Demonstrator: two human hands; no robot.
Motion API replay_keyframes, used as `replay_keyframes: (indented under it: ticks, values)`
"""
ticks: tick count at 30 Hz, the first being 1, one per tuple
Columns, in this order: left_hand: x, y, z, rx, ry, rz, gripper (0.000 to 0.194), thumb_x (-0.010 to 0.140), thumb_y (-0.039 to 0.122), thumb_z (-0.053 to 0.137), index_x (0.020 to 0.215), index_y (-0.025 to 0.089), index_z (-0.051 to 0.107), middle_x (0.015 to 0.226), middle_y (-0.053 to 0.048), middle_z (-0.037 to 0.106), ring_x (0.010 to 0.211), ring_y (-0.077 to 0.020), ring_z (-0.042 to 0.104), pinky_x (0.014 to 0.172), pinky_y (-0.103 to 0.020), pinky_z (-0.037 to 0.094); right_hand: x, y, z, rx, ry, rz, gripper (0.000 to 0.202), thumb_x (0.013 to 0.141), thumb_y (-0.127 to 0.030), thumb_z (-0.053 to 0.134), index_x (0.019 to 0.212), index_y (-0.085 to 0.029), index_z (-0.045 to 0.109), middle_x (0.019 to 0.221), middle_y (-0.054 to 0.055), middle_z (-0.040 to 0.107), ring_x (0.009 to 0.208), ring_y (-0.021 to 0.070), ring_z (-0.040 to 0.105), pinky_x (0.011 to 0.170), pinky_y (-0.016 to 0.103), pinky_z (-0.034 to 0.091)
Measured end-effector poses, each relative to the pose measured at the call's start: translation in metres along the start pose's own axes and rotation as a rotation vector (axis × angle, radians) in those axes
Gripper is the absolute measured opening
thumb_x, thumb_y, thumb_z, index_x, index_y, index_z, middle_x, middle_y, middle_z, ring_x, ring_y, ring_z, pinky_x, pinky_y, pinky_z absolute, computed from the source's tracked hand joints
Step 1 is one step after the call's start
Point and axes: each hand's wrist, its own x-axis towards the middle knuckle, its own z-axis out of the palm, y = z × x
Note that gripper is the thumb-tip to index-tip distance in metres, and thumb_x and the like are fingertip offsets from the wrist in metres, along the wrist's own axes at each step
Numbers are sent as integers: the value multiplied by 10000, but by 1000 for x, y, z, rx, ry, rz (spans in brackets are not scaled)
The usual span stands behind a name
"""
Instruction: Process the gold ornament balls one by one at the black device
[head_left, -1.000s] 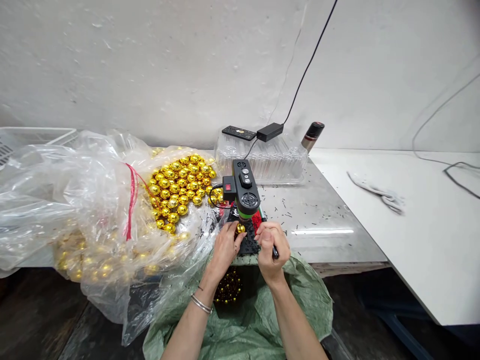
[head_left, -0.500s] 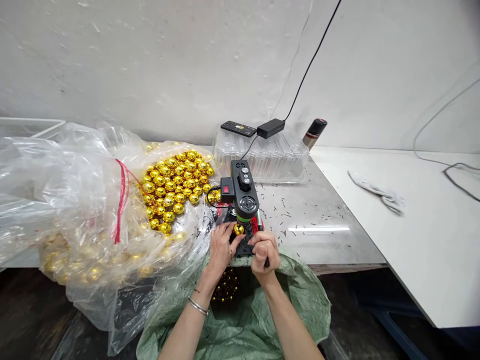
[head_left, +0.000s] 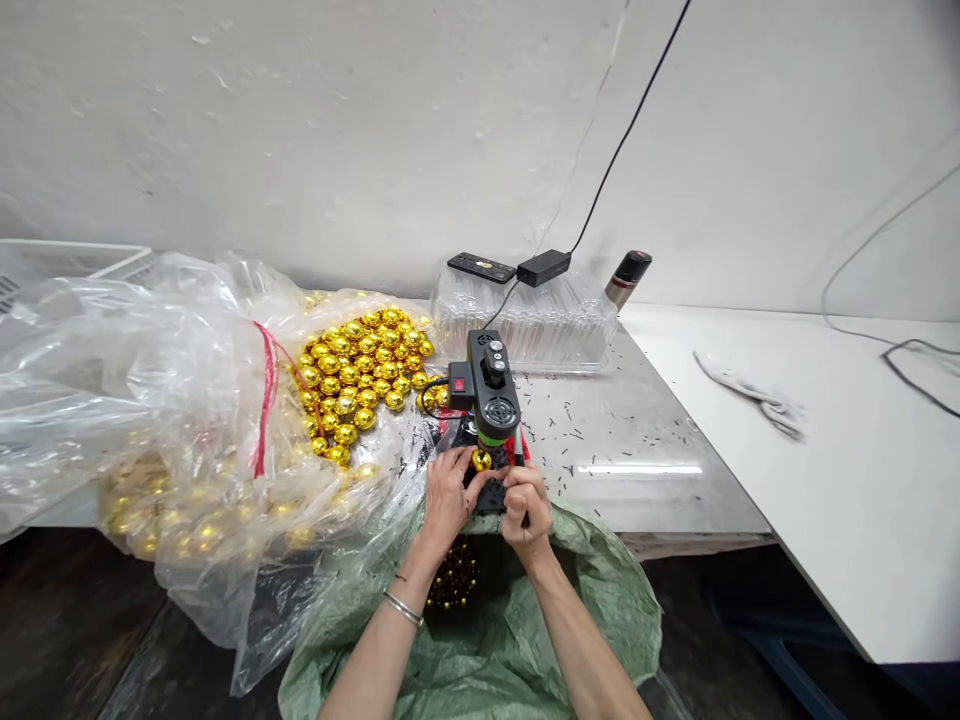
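A small black bench drill press (head_left: 495,385) stands at the table's front edge, its green-ringed head pointing down. Beneath that head sits a shiny gold ball (head_left: 481,459), pinched between the thumb and fingers of my left hand (head_left: 448,495). My right hand (head_left: 527,505) is wrapped around the lever handle (head_left: 519,445) at the press's right side, with a finger reaching close to the ball. Whether the tool tip touches the ball is hidden. Below my hands, more gold balls (head_left: 454,575) lie inside an open green woven sack (head_left: 600,600).
On the left, a clear plastic bag (head_left: 172,350) spills many gold balls (head_left: 352,370). Behind the press are a clear plastic tray (head_left: 525,325), a black power adapter (head_left: 544,267), a phone-like black device (head_left: 481,267) and a flask (head_left: 628,278). Black shavings litter the metal tabletop (head_left: 637,400). A glove (head_left: 750,395) lies right.
The view has shifted slightly. My right hand, still around the lever, has come a little nearer to the ball. My left hand keeps the gold ball under the press.
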Motion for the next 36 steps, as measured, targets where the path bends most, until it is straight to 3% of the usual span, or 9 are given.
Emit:
replay_keyframes:
  ticks: [4,9,14,18,22,24,27,32,36]
  values:
    - [0,1,-1,-48,12,-29,282,911,300,690,1162,172,673,1091,-103,727,1011,-267,676,878,-429,520,27,-22,-1,89,206,32,332,1001,-230,393,675,-220,455,686,-15,528,628,125,559,592,278,465]
    - [-32,7,-18,-124,49,-11,331,941,304,635,1252,192,634,1165,-123,697,1098,-267,664,939,-438,541,64,-49,-9,121,176,267,323,996,-235,454,680,-206,517,695,-13,552,652,124,550,620,278,429]
    - [-50,8,-55,-18,17,104,541,929,379,638,1407,164,505,1308,-173,632,1210,-299,608,996,-468,528,56,-48,-8,126,209,260,346,999,-244,469,661,-202,533,687,-11,562,639,122,548,612,280,418]
    - [-20,-9,-94,352,107,-119,374,969,135,463,1322,141,586,1287,-186,648,1183,-305,604,1021,-484,480,42,-42,-5,102,218,269,334,995,-259,481,675,-204,558,684,-11,566,618,127,554,600,288,427]
    - [8,-26,-123,655,-244,-369,374,902,10,413,1162,78,674,1117,-214,702,1049,-321,646,874,-425,495,40,-40,-4,113,225,267,339,993,-266,484,666,-204,550,685,-11,568,610,127,562,575,283,428]
    - [14,-29,-128,694,-408,-365,319,905,36,437,1090,72,694,1003,-213,714,1021,-327,653,843,-411,480,40,-39,-4,120,237,267,346,993,-267,482,657,-206,539,685,-12,568,612,128,566,575,284,435]
    - [15,-31,-127,691,-478,-323,260,891,85,505,1077,73,686,977,-217,703,1007,-335,652,836,-413,460,38,-37,-3,125,256,266,353,993,-268,480,648,-209,529,676,-14,567,614,131,570,588,291,448]
    - [11,-42,-117,538,-344,-320,142,859,195,598,969,114,634,1000,-186,650,919,-327,635,782,-407,459,35,-35,-2,120,250,248,338,992,-258,478,664,-208,543,680,-12,570,623,136,579,596,297,460]
    - [13,-51,-113,115,-108,-348,142,838,190,626,969,182,570,991,-94,616,873,-244,601,758,-344,451,36,-36,-2,115,244,228,334,988,-235,473,661,-207,536,675,-11,562,629,138,585,586,295,461]
